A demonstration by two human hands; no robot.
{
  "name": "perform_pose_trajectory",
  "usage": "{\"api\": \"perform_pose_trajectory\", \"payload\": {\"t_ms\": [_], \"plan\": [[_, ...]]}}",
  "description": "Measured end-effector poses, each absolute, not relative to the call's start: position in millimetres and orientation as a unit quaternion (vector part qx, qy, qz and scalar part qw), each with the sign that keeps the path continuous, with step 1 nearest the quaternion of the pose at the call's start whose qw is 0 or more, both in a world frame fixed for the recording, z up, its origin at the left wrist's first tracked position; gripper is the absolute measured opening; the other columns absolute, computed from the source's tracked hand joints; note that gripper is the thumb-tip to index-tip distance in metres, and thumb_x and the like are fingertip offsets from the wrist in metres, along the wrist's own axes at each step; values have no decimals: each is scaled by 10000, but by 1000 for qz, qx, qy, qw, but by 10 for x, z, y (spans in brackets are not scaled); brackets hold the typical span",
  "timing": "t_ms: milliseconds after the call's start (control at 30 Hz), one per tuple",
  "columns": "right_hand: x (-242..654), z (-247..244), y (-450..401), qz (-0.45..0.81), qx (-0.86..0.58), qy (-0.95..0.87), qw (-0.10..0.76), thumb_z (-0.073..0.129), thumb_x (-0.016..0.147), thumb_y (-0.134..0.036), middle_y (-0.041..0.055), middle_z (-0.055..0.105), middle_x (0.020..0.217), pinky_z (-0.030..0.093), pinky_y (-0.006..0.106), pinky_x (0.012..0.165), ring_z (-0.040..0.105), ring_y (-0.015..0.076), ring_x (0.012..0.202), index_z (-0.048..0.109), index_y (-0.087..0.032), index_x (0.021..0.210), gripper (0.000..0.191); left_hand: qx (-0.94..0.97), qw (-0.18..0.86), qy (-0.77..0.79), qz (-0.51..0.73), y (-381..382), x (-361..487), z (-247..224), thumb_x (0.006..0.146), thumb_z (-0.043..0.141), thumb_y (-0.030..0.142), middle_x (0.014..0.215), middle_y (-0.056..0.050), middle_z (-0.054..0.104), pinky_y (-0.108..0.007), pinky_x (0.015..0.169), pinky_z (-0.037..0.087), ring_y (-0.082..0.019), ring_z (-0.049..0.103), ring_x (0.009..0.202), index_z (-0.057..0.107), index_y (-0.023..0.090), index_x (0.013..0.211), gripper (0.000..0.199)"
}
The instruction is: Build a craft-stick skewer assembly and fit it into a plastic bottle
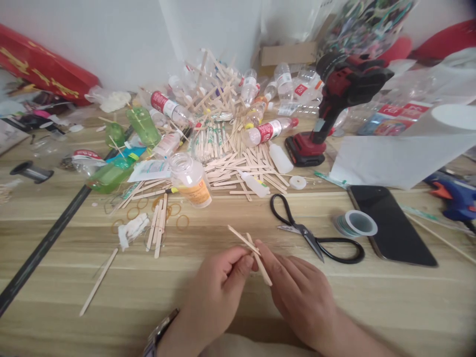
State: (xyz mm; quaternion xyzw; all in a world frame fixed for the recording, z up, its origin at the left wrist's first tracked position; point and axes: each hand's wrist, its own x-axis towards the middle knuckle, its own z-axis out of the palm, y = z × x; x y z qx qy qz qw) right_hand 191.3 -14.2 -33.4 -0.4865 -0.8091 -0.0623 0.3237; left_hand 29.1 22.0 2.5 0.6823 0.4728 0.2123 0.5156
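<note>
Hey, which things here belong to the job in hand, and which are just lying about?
Likely part of the job:
two crossed wooden sticks, in left hand, touching right hand
pile of similar sticks

Probably just lying about, untouched:
phone
power drill
green bottles
possibly the scissors

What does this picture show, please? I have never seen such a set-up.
There is no robot here: a person works with two bare hands. The single picture comes from a camera worn on the person's head, looking forward and down. The left hand pinches two crossed wooden sticks; the fingers of the right hand lie against them. On the wooden table, black-handled scissors, a white-rimmed spool and a dark phone lie near the right hand. Farther back are a clear jar, a red-and-black drill, many loose sticks and plastic bottles.
</note>
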Motion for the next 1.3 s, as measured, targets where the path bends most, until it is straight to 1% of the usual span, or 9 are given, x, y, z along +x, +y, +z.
{"api": "perform_pose_trajectory", "payload": {"t_ms": [133,200,400,533,633,767,900,1067,1300], "plan": [[1912,-371,-145,-65,-491,-808,319,293,896,-12,72,742,772,513,301,495,671,183,571,195,-40,1497,609,710,465,482,219,209,312,7,964,388,337,648,22,595,-208,583,349,-119,531,618,530,193,705,328],[1909,-382,-151,-69,-492,-809,314,292,903,-12,67,736,752,510,303,490,670,184,566,200,-38,1493,598,714,464,478,215,211,316,-5,966,386,331,652,23,596,-212,578,342,-118,524,610,540,194,723,319],[1862,-345,-165,-74,-496,-808,308,302,915,-23,80,746,796,525,295,500,675,180,583,210,-36,1489,581,707,479,470,223,217,307,1,972,377,331,641,31,572,-205,572,337,-114,505,603,561,198,765,308],[1830,-312,-173,-78,-502,-805,307,278,901,-17,88,747,785,532,290,486,670,180,560,183,-18,1495,601,726,439,482,220,187,327,4,972,361,319,615,29,540,-220,558,307,-117,483,586,494,199,694,330],[1826,-313,-185,-69,-500,-809,301,280,881,-5,101,748,805,547,282,495,681,184,582,135,-7,1503,639,739,411,491,210,174,344,-8,967,351,312,623,20,543,-237,557,295,-126,477,587,495,199,706,319],[1827,-334,-199,-62,-500,-813,293,276,862,8,94,741,781,539,275,472,669,181,554,65,-20,1518,689,723,442,489,206,190,345,-23,966,349,322,649,15,558,-236,573,314,-131,491,611,526,198,760,299],[1826,-338,-210,-53,-498,-816,288,282,834,22,99,748,831,551,283,480,680,191,583,9,-42,1524,744,683,506,482,212,207,333,-16,960,370,351,574,43,459,-216,511,297,-111,422,537,509,191,721,319],[1841,-305,-221,-48,-488,-819,299,303,847,13,118,755,907,571,292,512,699,201,635,48,-51,1526,728,645,562,457,245,189,337,17,951,405,336,657,20,525,-200,573,359,-118,482,625,584,174,779,297],[1856,-281,-230,-47,-487,-817,305,272,884,-2,117,756,892,566,294,521,702,198,639,77,-43,1523,670,642,559,450,270,170,357,19,952,407,317,649,18,526,-194,577,366,-117,471,624,587,166,753,308]]}}
